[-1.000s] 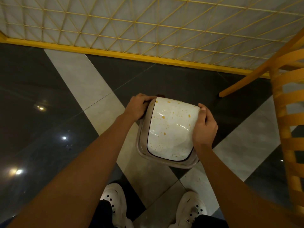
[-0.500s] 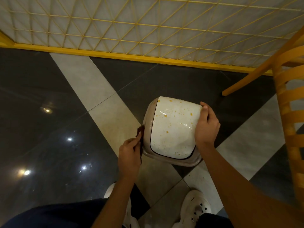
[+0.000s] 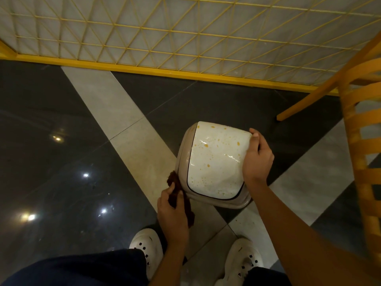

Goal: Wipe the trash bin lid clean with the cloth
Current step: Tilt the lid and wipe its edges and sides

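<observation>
Dropping from the bin's far corner, the left hand (image 3: pixel 172 210) is now bunching a dark brown cloth (image 3: pixel 174 181) against the bin's near left side, seemingly readying a first pass. Opposite, the right hand (image 3: pixel 257 159) is gripping the trash bin lid (image 3: pixel 216 162) at its right edge, steadying it. Orange spots are still covering the lid, just ahead of the white shoes (image 3: pixel 146 243).
</observation>
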### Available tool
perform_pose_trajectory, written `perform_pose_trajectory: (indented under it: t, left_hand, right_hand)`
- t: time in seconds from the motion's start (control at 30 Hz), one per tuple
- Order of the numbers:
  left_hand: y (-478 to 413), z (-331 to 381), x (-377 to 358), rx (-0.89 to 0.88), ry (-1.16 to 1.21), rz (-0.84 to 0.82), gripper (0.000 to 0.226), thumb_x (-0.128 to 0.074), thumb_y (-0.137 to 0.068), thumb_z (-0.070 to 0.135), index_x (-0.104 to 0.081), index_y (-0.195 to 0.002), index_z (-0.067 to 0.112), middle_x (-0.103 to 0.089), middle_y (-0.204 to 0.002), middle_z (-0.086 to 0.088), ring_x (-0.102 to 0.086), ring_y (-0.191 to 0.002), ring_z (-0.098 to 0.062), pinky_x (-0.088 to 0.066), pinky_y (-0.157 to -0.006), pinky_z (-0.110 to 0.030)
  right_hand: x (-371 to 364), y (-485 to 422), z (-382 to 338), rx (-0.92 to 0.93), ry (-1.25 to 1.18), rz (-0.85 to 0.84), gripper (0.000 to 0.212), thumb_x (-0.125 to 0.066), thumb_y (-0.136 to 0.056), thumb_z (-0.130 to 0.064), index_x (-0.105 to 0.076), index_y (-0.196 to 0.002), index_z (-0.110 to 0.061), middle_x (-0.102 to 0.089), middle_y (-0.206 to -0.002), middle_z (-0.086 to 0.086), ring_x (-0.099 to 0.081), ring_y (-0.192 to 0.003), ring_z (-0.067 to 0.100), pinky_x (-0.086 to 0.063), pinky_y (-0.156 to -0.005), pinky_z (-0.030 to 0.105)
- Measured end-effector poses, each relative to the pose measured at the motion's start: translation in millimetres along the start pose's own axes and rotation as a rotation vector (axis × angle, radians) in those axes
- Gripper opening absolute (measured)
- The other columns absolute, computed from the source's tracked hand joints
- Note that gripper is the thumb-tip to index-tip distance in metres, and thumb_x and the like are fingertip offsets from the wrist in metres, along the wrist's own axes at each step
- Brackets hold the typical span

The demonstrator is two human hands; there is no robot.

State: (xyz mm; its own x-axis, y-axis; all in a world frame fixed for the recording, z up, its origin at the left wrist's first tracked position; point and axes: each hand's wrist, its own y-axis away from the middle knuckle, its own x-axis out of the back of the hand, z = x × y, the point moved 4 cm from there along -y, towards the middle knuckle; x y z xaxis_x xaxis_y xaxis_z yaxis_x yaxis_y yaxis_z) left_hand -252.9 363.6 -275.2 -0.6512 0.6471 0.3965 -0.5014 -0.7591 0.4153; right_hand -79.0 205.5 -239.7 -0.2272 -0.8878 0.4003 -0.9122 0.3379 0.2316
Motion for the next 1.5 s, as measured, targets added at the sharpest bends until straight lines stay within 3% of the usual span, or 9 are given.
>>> perform_pose_trajectory:
  t: [0.1, 0.27, 0.43, 0.53, 0.67, 0.83, 1.1, 1.27, 1.5]
  left_hand:
    - [-7, 1, 1, 0.028, 0.053, 0.010, 0.023, -0.059, -0.088, 0.015, -0.059, -0.111, 0.015, -0.062, -0.112, -0.006, -0.056, -0.105, -0.020, -0.046, -0.093, -0.035]
    - [13, 6, -13, 0.121, 0.122, 0.063, 0.012, -0.054, -0.090, 0.013, -0.047, -0.098, 0.017, -0.056, -0.104, -0.003, -0.054, -0.098, -0.018, -0.043, -0.081, -0.027]
    - [6, 1, -9, 0.071, 0.085, 0.029, 0.011, -0.054, -0.090, 0.013, -0.048, -0.098, 0.016, -0.056, -0.108, -0.009, -0.054, -0.100, -0.022, -0.044, -0.079, -0.026]
    - [-6, 7, -8, 0.046, 0.080, 0.069, 0.011, -0.053, -0.091, 0.013, -0.053, -0.102, 0.014, -0.056, -0.109, -0.011, -0.054, -0.100, -0.020, -0.046, -0.087, -0.033]
    - [4, 17, -17, 0.087, 0.099, 0.133, 0.018, -0.049, -0.093, 0.008, -0.052, -0.110, 0.006, -0.048, -0.110, -0.009, -0.047, -0.099, -0.014, -0.039, -0.089, -0.025]
    - [-1, 14, -5, -0.023, 0.016, 0.051, 0.020, -0.051, -0.092, 0.010, -0.057, -0.110, 0.007, -0.049, -0.104, -0.004, -0.047, -0.095, -0.010, -0.039, -0.089, -0.024]
    - [-47, 30, -6, -0.153, -0.052, -0.073, 0.026, -0.053, -0.090, 0.008, -0.063, -0.114, 0.012, -0.055, -0.107, 0.006, -0.051, -0.103, -0.009, -0.039, -0.096, -0.024]
    - [-47, 27, -5, -0.168, -0.048, -0.070, 0.027, -0.053, -0.090, 0.007, -0.062, -0.116, 0.012, -0.057, -0.109, 0.003, -0.052, -0.103, -0.011, -0.039, -0.093, -0.022]
    - [-94, 69, -33, -0.185, -0.159, -0.253, 0.027, -0.052, -0.091, 0.011, -0.064, -0.115, 0.015, -0.063, -0.117, -0.007, -0.057, -0.107, -0.020, -0.040, -0.090, -0.021]
  right_hand:
    - [0, -1, 1, -0.004, 0.000, 0.000, 0.037, -0.035, -0.098, -0.035, -0.056, -0.125, -0.023, -0.057, -0.125, -0.006, -0.048, -0.112, 0.007, -0.039, -0.096, 0.026]
    - [-1, -1, 1, 0.008, 0.009, 0.005, 0.036, -0.035, -0.098, -0.035, -0.057, -0.124, -0.023, -0.057, -0.125, -0.005, -0.049, -0.110, 0.007, -0.040, -0.095, 0.027]
    - [-1, -1, 2, 0.008, 0.018, 0.004, 0.036, -0.036, -0.098, -0.035, -0.056, -0.125, -0.023, -0.057, -0.126, -0.005, -0.050, -0.114, 0.011, -0.042, -0.099, 0.031]
    - [0, -2, 2, 0.003, 0.019, 0.005, 0.036, -0.035, -0.097, -0.036, -0.057, -0.124, -0.024, -0.057, -0.125, -0.005, -0.050, -0.113, 0.010, -0.042, -0.098, 0.030]
    - [0, 0, 1, -0.002, 0.014, -0.002, 0.037, -0.035, -0.098, -0.036, -0.056, -0.125, -0.023, -0.057, -0.125, -0.004, -0.049, -0.112, 0.009, -0.040, -0.096, 0.028]
    - [1, 0, 0, -0.001, 0.001, 0.002, 0.037, -0.035, -0.098, -0.035, -0.057, -0.124, -0.023, -0.057, -0.123, -0.006, -0.047, -0.107, 0.005, -0.039, -0.092, 0.025]
    - [0, 0, 0, -0.014, 0.014, -0.001, 0.037, -0.034, -0.098, -0.035, -0.056, -0.125, -0.023, -0.057, -0.125, -0.003, -0.048, -0.109, 0.008, -0.039, -0.094, 0.026]
    - [0, 0, -1, -0.004, 0.020, 0.000, 0.037, -0.034, -0.098, -0.036, -0.056, -0.124, -0.023, -0.057, -0.123, -0.004, -0.049, -0.108, 0.008, -0.040, -0.094, 0.027]
    - [0, 1, -1, -0.004, 0.026, 0.002, 0.037, -0.034, -0.098, -0.036, -0.056, -0.124, -0.025, -0.057, -0.124, -0.005, -0.049, -0.109, 0.008, -0.040, -0.094, 0.028]
